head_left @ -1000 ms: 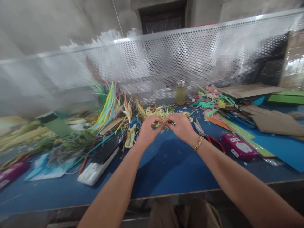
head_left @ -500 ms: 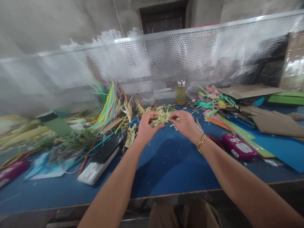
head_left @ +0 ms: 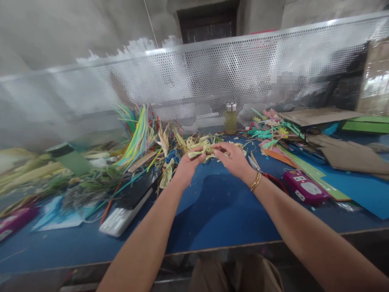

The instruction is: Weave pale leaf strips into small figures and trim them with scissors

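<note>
A loose pile of pale yellow-green husk strips [head_left: 203, 144] lies at the middle back of the blue table [head_left: 212, 215]. My left hand [head_left: 187, 166] has its fingers closed around a small bunch of these strips, lifted a little off the table. My right hand [head_left: 232, 159], with a gold bracelet on the wrist, reaches in from the right and pinches the same bunch at its fingertips. The two hands almost touch over the pile.
Coloured strips [head_left: 138, 132] and dried leaves crowd the left. A white and black tool [head_left: 127, 207] lies front left. Red-handled scissors [head_left: 267, 176], a pink device [head_left: 305, 188], a small bottle [head_left: 231, 117], cardboard [head_left: 346, 156] and a perforated metal screen [head_left: 243, 77] are also here.
Both hands went from working close together to reaching into the strip pile, and now hold a small bunch of strips lifted between them.
</note>
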A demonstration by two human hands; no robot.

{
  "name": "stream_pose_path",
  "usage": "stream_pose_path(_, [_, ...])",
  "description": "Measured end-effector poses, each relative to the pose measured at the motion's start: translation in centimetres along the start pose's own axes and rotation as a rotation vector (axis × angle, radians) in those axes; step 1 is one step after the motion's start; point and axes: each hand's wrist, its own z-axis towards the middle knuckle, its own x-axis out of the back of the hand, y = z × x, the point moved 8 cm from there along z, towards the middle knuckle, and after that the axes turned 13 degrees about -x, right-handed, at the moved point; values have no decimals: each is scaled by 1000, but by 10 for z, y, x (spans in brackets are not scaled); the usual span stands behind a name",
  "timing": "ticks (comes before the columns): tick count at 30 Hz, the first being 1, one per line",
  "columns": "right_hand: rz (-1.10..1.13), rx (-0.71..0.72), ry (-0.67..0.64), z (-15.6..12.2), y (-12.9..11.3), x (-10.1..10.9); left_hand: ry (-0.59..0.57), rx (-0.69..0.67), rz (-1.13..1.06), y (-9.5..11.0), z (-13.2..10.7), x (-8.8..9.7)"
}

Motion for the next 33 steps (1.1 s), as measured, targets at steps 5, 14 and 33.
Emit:
stream_pose_path(5, [184,-218,-173,5,23,-16,-143,56,78,6,-7,-11])
stream_pose_path(14, [471,-339,-263,-2,23,-30,-71,165,-103,-14,-11,-21])
stream_pose_path(33, [456,-380,-10,5,42,-16,-162,247,-167,-9,-19,-36])
